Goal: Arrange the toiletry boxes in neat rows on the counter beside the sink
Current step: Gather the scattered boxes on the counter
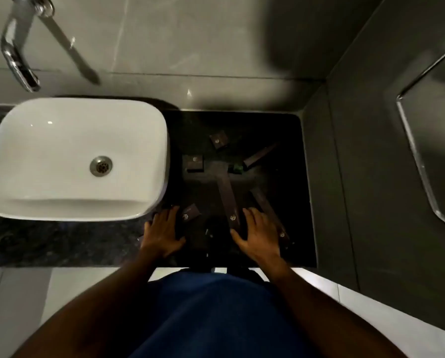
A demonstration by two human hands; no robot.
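Observation:
Several dark toiletry boxes lie scattered at odd angles on the black counter (281,130) right of the sink. Two small square boxes (219,139) (194,162) sit toward the back, a long slim box (259,155) points back right, and a small green item (238,167) lies beside it. A long box (228,196) runs down the middle and another long box (269,214) lies to its right. My left hand (162,232) rests flat with fingers spread, beside a small box (190,213). My right hand (257,236) lies spread between the two long boxes, touching them.
A white basin (35,151) stands on the counter at the left, with a chrome tap (17,55) on the tiled wall above it. A grey side wall with a mirror (433,151) closes the right. The counter's front edge runs just under my wrists.

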